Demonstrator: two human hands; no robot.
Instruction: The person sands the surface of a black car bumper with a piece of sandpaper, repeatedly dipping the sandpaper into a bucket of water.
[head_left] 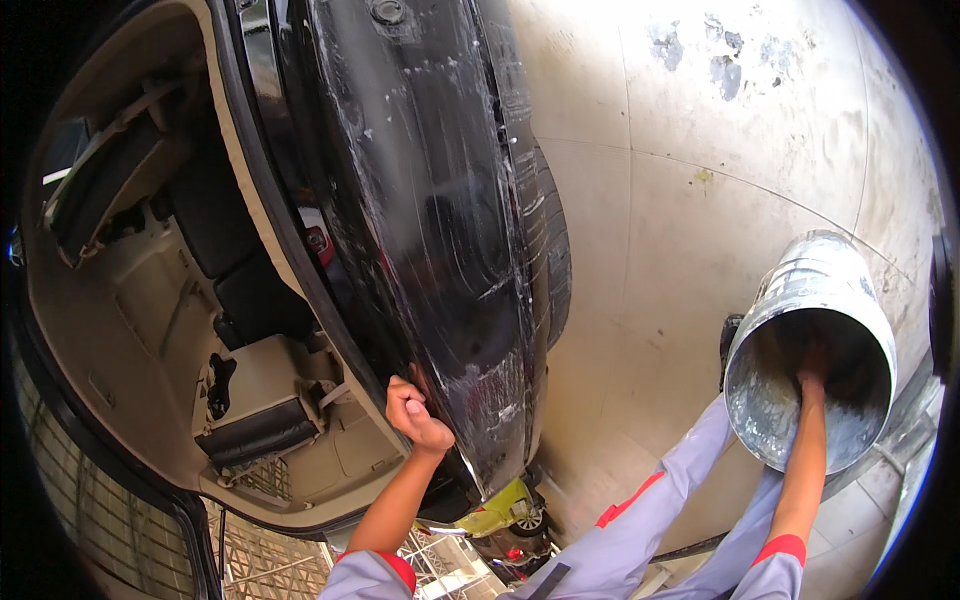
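My left hand (417,418) is curled closed against the rear edge of a black car body panel (430,170). Whatever its fingers may hold is hidden. White streaks and smears run over the panel. On the right, my right arm reaches down into a worn grey-white bucket (740,390), which is tilted with its mouth toward me. Deep in its dark inside, my right hand (815,355) shows only dimly; its fingers cannot be made out.
The car's open rear (225,150) shows folded seats and a beige-lined cargo space at left. A tyre (555,250) stands beyond the panel on the stained pale floor (620,330). Below are a yellow-green vehicle (490,510) and my grey-trousered legs (640,500).
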